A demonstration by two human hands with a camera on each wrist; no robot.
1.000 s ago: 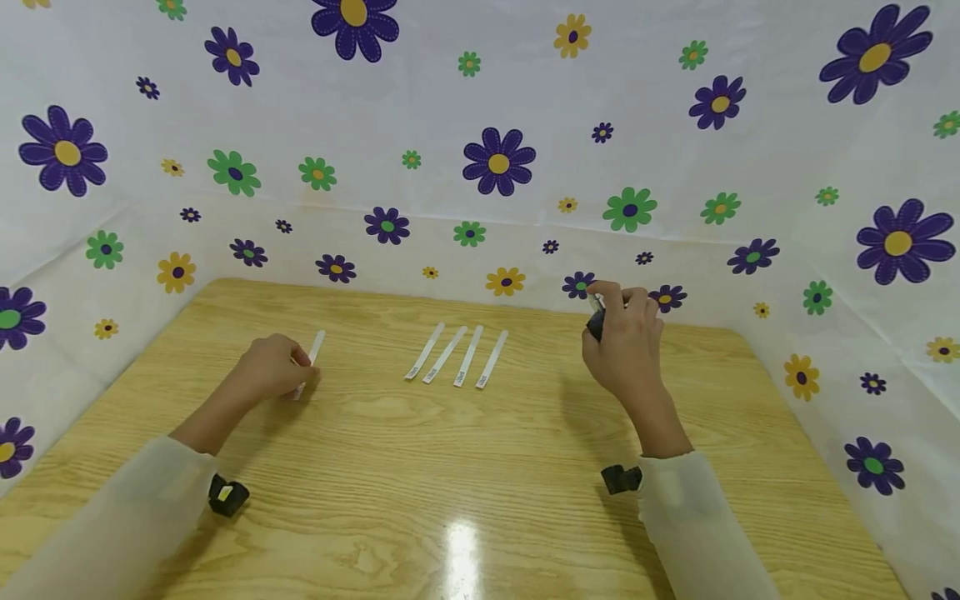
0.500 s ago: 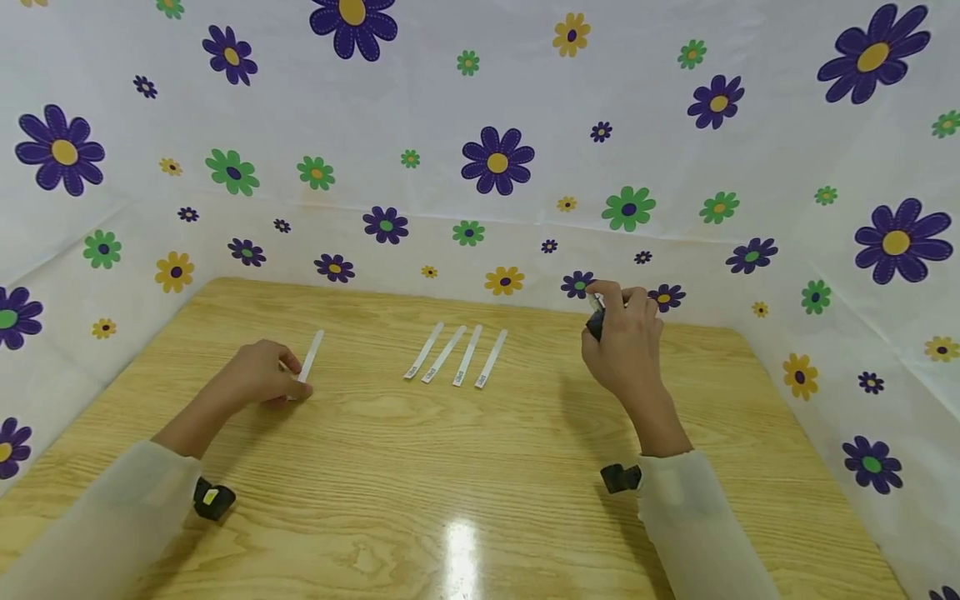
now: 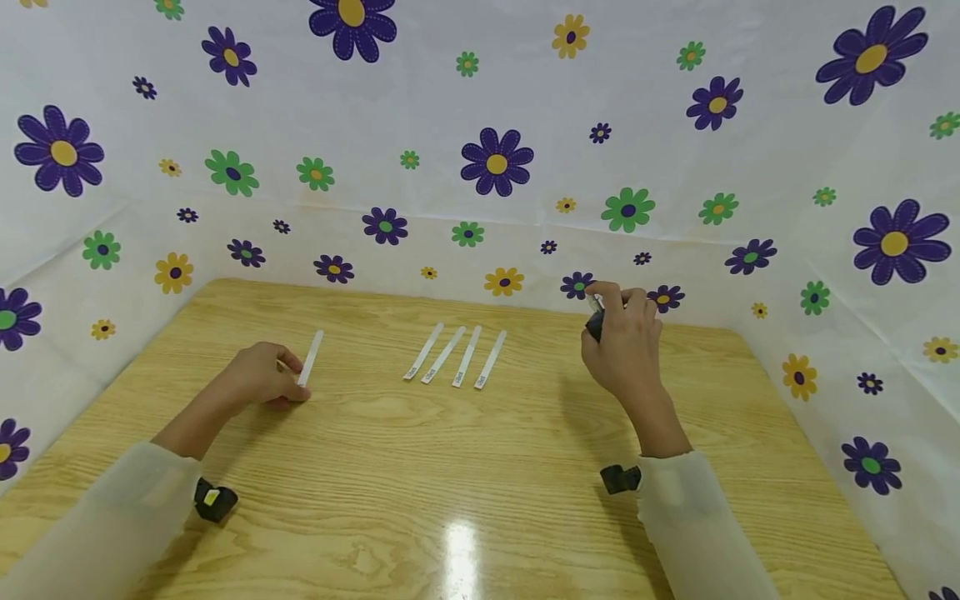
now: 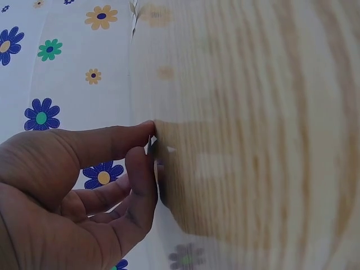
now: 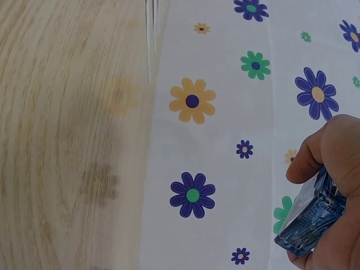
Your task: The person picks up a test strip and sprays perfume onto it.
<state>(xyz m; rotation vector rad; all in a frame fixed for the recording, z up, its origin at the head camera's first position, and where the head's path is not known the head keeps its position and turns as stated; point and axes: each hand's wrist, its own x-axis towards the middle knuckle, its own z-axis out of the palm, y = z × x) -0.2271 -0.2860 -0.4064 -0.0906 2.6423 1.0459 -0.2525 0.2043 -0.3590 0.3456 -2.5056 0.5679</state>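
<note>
My left hand (image 3: 262,379) rests on the wooden table (image 3: 465,467) and pinches the near end of a white paper strip (image 3: 310,358) between thumb and forefinger. In the left wrist view those fingertips (image 4: 147,147) meet on the strip's edge (image 4: 152,143). My right hand (image 3: 626,346) is raised over the table's far right and grips a small blue glass bottle (image 3: 594,325), with the forefinger curled over its top. The bottle's square base (image 5: 312,216) shows in the right wrist view. Most of the bottle is hidden by my fingers.
Several more white paper strips (image 3: 453,356) lie side by side at the middle back of the table. A flowered white cloth (image 3: 495,158) walls the table at the back and on both sides. Bare wood lies in front of my hands.
My left hand has drawn back slightly towards me and to the left, uncovering more of the strip. The right hand and the bottle have stayed put.
</note>
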